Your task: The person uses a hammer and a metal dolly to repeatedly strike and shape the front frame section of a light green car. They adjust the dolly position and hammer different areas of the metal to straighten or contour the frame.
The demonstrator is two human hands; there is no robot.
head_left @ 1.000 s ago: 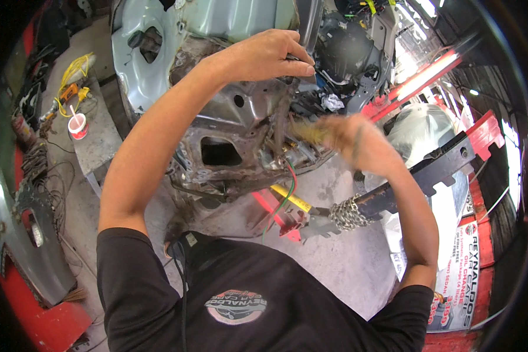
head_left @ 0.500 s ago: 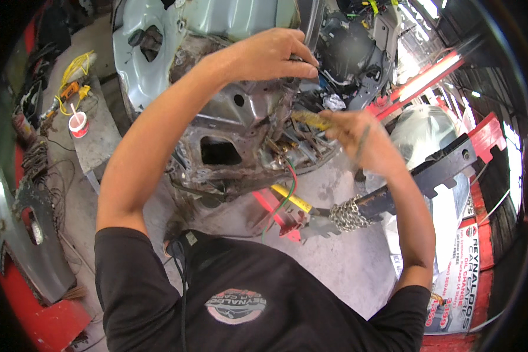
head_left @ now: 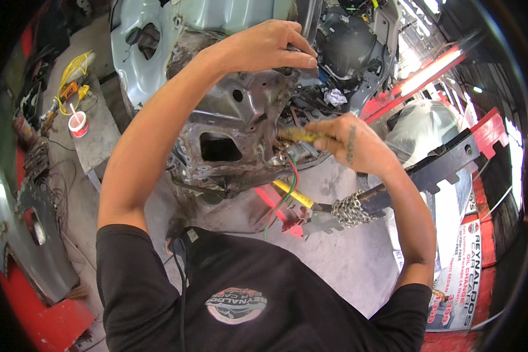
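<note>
My right hand [head_left: 352, 144] is closed round a slim yellow tool [head_left: 302, 135], whose far end is too blurred to name. That end lies against the torn, rusty edge of a stripped car body [head_left: 217, 97], beside loose red and green wires [head_left: 293, 164]. My left hand [head_left: 273, 46] is at the upper part of the same bare metal, fingers curled and thumb across. What those fingers grip is hidden. A squarish opening [head_left: 220, 148] shows in the metal below my left forearm.
A black steel beam [head_left: 416, 170] wrapped in chain [head_left: 349, 211] runs at the right, with a yellow bar [head_left: 293, 193] beside it. On the left, a bench [head_left: 97, 138] bears a red and white cup [head_left: 78, 125] and a yellow cord [head_left: 70, 73]. A grey fender [head_left: 35, 252] stands lower left.
My right hand has moved down and slightly left with the yellow tool, nearer the wires. My left hand has shifted slightly upward.
</note>
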